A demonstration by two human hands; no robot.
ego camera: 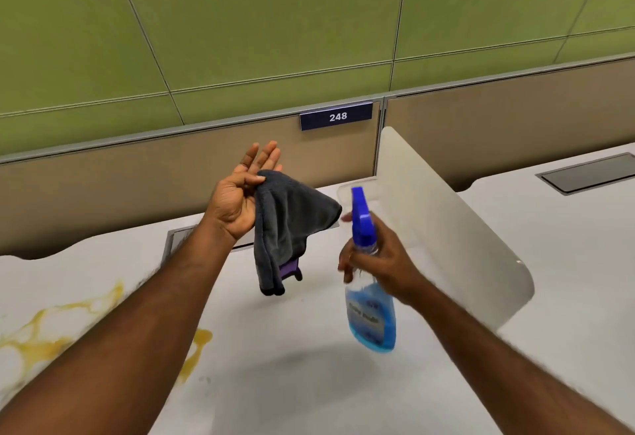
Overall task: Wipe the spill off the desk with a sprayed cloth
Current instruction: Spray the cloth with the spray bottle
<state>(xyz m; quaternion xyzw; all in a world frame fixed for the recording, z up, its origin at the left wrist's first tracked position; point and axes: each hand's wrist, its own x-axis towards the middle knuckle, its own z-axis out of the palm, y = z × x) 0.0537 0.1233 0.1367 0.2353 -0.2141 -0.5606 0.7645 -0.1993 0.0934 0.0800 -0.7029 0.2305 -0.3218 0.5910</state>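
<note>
My left hand (240, 194) is raised palm up above the white desk (292, 383), its thumb pinning a dark grey cloth (288, 228) that hangs down over the palm's edge, a purple tag at its lower end. To its right, my right hand (378, 263) grips the neck of a clear spray bottle (369, 300) with blue liquid and a blue trigger head whose nozzle faces the cloth. A yellow spill (51, 324) spreads over the desk at the lower left, partly hidden by my left forearm.
A white divider panel (446, 228) stands on the right between this desk and the neighbouring one. A beige partition with a "248" sign (336, 116) runs along the back under a green wall. Cable hatches sit behind the cloth and at the far right (591, 173).
</note>
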